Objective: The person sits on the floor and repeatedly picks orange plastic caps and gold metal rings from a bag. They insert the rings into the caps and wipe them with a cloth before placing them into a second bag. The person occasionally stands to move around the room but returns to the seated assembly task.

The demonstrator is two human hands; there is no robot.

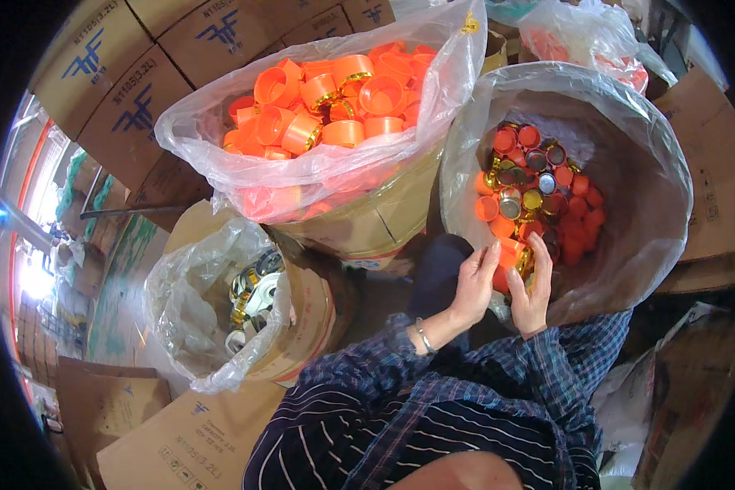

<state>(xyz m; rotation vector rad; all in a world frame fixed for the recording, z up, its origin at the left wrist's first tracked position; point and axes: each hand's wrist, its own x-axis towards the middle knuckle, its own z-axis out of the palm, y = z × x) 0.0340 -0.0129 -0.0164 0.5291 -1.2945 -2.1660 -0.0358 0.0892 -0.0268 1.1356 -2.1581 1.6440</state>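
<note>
My left hand (474,282) and my right hand (533,291) meet at the near rim of a bag-lined bin (645,163) on the right. Between them they hold an orange plastic cap (510,255) with a gold ring on it. The bin holds several finished orange and red caps (547,196) with gold and dark inner faces showing. A silver bracelet circles my left wrist. My sleeves are dark blue plaid.
A big carton lined with clear plastic (335,171) holds several plain orange caps (335,102) at upper middle. A smaller round bin (302,327) at left holds gold and white rings (253,290). Stacked cardboard boxes (139,90) stand behind and flat boxes lie at lower left.
</note>
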